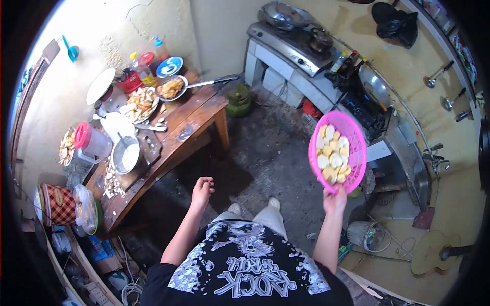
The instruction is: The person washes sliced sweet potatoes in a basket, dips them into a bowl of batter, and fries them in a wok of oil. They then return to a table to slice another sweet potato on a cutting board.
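My right hand (335, 200) grips the near rim of a pink plastic basket (312, 148), held out to the right above the floor. Peeled, pale yellow pieces that look like cut potato or cassava (334, 153) fill its bottom. My left hand (203, 189) hangs in the air in front of me, empty, its fingers loosely curled and partly apart. Nearest to it is the wooden table (196, 115) on the left. On that table stand a pot with white contents (125, 154) and a plate of sliced pieces (140, 104).
A frying pan (172, 88) of brownish food has its handle past the table's edge. Ahead are a gas stove (291, 46) and a green gas cylinder (238, 100). At right stand a sink (421, 183), a bucket (365, 233) and a guitar (434, 253). Dark concrete floor (270, 153) lies between.
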`<state>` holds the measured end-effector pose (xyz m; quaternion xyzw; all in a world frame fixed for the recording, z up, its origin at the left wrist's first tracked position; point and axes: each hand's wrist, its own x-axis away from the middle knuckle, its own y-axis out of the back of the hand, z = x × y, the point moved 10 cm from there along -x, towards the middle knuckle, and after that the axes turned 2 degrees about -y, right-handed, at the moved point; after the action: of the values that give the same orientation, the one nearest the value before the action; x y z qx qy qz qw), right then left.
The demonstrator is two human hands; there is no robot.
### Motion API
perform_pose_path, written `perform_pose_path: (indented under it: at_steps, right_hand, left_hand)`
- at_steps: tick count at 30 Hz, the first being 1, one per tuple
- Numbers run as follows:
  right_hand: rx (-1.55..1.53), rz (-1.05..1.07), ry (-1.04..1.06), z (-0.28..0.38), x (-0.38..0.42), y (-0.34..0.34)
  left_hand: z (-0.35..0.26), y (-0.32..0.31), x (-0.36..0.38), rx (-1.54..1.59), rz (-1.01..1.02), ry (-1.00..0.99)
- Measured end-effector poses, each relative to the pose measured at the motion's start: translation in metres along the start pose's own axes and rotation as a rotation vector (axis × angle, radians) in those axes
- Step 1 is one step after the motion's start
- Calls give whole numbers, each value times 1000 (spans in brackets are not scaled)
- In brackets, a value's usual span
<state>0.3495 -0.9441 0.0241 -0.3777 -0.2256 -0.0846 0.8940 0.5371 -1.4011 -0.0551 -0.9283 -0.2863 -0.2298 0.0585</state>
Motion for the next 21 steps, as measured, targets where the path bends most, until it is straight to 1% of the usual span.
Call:
perform_pose_path:
  at_steps: [1, 3, 5, 7, 8, 9, 11, 12, 13, 14, 15, 17, 21]
  right_hand:
    - [-94, 58, -7, -9, -10, -12]
    - [153, -46, 38, -27, -7, -43]
    - [267, -80, -1, -51, 10, -57]
    - [218, 2, -13, -60, 18, -101]
    - [162, -32, -19, -67, 10, -117]
    - [109, -65, -28, -75, -2, -132]
    - [226, -40, -85, -103, -25, -145]
    - [242, -17, -109, -122, -33, -142]
    - [274, 0, -85, -132, -22, -152]
    - [292, -49, -101, -136, -11, -161]
    - [312, -101, -120, -141, -8, -170]
    - [283, -115, -123, -159, -35, -177]
    - [227, -159, -82, -209, -61, -214]
  left_hand:
    - [-3, 20, 0, 33, -21, -11]
    - [-1, 50, -1, 82, -51, 31]
    - [-10, 78, 2, 131, -101, 11]
    - [-12, 104, 3, 152, -190, 28]
    - [-8, 114, -1, 188, -200, 10]
    - [-9, 117, -5, 212, -198, 21]
    - [-25, 111, -11, 189, -80, 6]
    - [-34, 114, -10, 150, -43, -48]
    - [-46, 116, -14, 115, -12, -120]
    - [-63, 118, -18, 78, 13, -195]
    - [-72, 124, -24, 53, -6, -188]
    - [-88, 137, -35, -8, -33, -166]
    - [-147, 157, -57, -278, -5, -255]
